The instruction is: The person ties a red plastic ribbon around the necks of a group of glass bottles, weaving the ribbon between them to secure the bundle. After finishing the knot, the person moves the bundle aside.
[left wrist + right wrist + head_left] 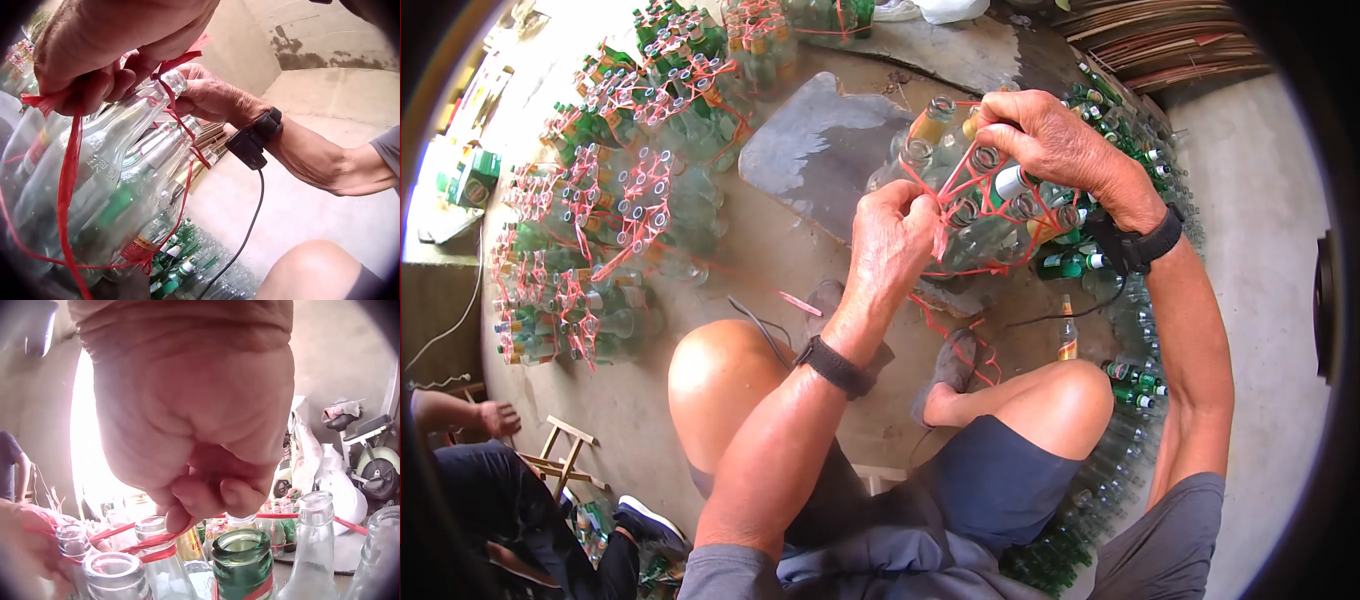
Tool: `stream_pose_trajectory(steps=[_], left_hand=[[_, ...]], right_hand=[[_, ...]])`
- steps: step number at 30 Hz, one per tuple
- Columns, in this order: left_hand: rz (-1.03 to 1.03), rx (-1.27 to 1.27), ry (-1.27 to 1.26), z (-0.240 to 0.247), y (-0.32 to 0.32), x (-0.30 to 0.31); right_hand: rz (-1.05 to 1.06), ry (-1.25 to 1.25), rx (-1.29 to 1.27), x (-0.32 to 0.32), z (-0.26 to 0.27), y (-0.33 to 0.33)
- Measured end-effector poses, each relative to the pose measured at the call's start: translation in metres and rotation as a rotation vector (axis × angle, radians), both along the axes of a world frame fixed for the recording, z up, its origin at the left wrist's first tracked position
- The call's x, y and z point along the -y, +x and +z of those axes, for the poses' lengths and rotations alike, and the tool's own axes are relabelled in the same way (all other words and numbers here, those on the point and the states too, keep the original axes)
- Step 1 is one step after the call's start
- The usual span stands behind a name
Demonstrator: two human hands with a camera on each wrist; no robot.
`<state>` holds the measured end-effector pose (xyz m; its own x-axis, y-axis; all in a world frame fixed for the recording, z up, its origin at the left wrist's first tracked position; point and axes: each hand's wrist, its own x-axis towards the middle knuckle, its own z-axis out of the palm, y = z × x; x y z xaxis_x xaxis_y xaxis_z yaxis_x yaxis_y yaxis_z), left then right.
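A group of clear glass bottles (94, 162), with a green one (242, 559) among them, stands bound with red plastic string (67, 187) that runs around the bodies and between the necks. My left hand (892, 235) pinches a bunch of the string at the near-left side of the necks. Over the far side, my right hand (1055, 145) has thumb and fingers curled together on string near a bottle mouth (985, 157). In the right wrist view the red string passes at the fingertips of my right hand (200, 437).
Many tied bundles of bottles (630, 200) stand at the left. Loose green bottles (1135, 375) line the wall at the right. A loose string piece (800, 303) lies on the floor near my feet. Another person's hand (499, 418) and a small wooden stool (562, 455) are at lower left.
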<state>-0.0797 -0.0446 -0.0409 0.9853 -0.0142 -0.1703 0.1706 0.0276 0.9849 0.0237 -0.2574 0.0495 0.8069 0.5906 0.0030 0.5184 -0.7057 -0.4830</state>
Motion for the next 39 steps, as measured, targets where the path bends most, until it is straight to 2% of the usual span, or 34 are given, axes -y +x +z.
stream_pose_trajectory(steps=[3, 5, 7, 9, 12, 16, 19, 21, 24, 26, 27, 28, 30, 34, 36, 39], left_hand=[[0.0, 0.013, -0.018, 0.002, -0.001, -0.001], [-0.023, -0.018, -0.026, 0.008, -0.002, -0.004], [-0.049, -0.048, -0.036, 0.007, -0.001, -0.006], [0.049, -0.052, -0.142, 0.002, 0.001, -0.005], [0.028, -0.113, -0.106, 0.007, 0.001, -0.014], [0.031, -0.154, -0.118, 0.014, 0.0, -0.023], [0.072, -0.181, -0.067, 0.019, -0.003, -0.028], [0.088, -0.16, 0.131, 0.021, -0.003, -0.037], [0.096, -0.125, 0.184, 0.029, -0.006, -0.04], [0.089, -0.12, 0.199, 0.024, -0.006, -0.041], [0.078, -0.113, 0.217, 0.023, -0.006, -0.041], [0.078, -0.112, 0.217, 0.025, -0.005, -0.042], [0.054, -0.129, 0.266, 0.031, -0.004, -0.043], [0.067, -0.112, 0.267, 0.032, -0.001, -0.044], [0.066, -0.057, 0.272, 0.025, 0.0, -0.047], [0.093, -0.026, 0.273, 0.025, 0.001, -0.046]], right_hand=[[-0.027, -0.002, -0.009, -0.002, -0.004, 0.003], [-0.029, -0.102, -0.131, -0.002, -0.001, 0.005], [-0.003, -0.088, -0.131, -0.001, -0.004, 0.008], [0.023, -0.073, -0.133, 0.001, -0.007, 0.012], [0.067, -0.107, -0.123, 0.002, -0.012, 0.02], [0.073, -0.077, -0.252, 0.005, -0.013, 0.023], [0.024, -0.12, -0.308, -0.003, 0.003, 0.015], [-0.015, -0.16, -0.328, -0.004, 0.007, 0.013], [-0.014, -0.233, -0.323, -0.001, 0.007, 0.01], [-0.223, -0.071, -0.036, -0.009, 0.009, -0.016], [-0.291, -0.056, -0.013, -0.018, 0.008, -0.029], [-0.29, -0.055, -0.012, -0.029, 0.007, -0.047], [-0.247, -0.092, 0.36, -0.049, 0.004, -0.08], [-0.318, -0.152, 0.419, -0.065, -0.024, -0.101], [-0.469, -0.104, 0.292, -0.071, -0.029, -0.104], [-0.465, -0.098, 0.25, -0.069, -0.029, -0.103]])
